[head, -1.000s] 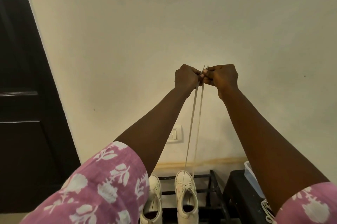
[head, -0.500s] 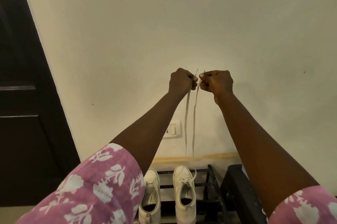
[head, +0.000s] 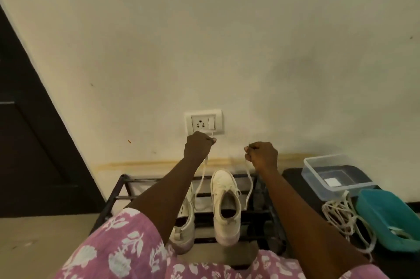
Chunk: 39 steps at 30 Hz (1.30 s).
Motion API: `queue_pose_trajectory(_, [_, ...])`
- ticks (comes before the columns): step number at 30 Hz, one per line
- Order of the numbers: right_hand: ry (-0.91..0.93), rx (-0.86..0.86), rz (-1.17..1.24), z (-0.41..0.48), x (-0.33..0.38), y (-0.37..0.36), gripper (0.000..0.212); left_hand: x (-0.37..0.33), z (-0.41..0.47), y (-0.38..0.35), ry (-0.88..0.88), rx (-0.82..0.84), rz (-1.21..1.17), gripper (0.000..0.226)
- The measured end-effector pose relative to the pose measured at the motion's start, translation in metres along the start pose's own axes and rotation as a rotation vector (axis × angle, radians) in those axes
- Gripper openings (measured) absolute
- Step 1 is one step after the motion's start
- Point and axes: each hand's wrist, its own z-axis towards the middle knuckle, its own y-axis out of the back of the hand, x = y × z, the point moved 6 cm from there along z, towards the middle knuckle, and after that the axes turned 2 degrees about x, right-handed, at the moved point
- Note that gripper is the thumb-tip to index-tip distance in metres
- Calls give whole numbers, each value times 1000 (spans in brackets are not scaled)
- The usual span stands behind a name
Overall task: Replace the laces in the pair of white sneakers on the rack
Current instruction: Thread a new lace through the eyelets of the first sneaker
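Note:
Two white sneakers stand on a black metal rack (head: 118,190). The right sneaker (head: 226,206) shows in full; the left sneaker (head: 185,222) is partly hidden by my left forearm. A white lace (head: 249,184) runs up from the right sneaker in two strands. My left hand (head: 197,147) pinches one end above the shoe, and my right hand (head: 261,153) pinches the other end. The two hands are held apart, each with fingers curled round its strand.
A black stool at the right carries a clear plastic box (head: 334,176), a teal tray (head: 391,219) and a heap of loose white laces (head: 343,217). A wall socket (head: 203,122) sits just above my left hand. A dark door (head: 29,142) is at the left.
Both hands have dropped from high above the shoe to just above it and moved apart, spreading the two lace strands. The view has tilted down.

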Motion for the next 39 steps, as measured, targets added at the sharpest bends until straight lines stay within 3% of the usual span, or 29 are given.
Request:
queue_pose_trajectory(6, [-32, 90, -298, -13, -66, -34, 24, 63, -4, -45, 128, 97, 47, 34])
queue_pose_trajectory(8, [-77, 117, -328, -16, -80, -41, 26, 75, -9, -55, 194, 126, 57, 15])
queue_pose_trajectory(12, [-271, -14, -360, -33, -104, -43, 35, 92, -25, -80, 311, 283, 116, 23])
queue_pose_trajectory(15, [-307, -48, -345, -45, -104, -51, 41, 96, -39, -97, 403, 359, 110, 24])
queue_pose_trajectory(20, [-398, -3, -136, -47, -99, -64, 36, 97, -38, -107, 437, 235, -145, 32])
queue_pose_trajectory(26, [-653, -15, 503, -46, -111, -76, 42, 109, -36, -106, 526, 68, -321, 46])
queue_pose_trajectory(29, [-601, 22, 512, -38, -112, -80, 38, 116, -32, -109, 567, 95, -449, 34])
queue_pose_trajectory(32, [-450, 80, 461, -29, -104, -78, 30, 114, -32, -112, 597, 136, -630, 8])
queue_pose_trajectory(33, [-386, 98, 409, -26, -100, -75, 28, 112, -33, -112, 593, 139, -668, 9])
queue_pose_trajectory(39, [22, 226, 139, -12, -56, -67, 27, 84, -29, -102, 238, 216, -586, 14])
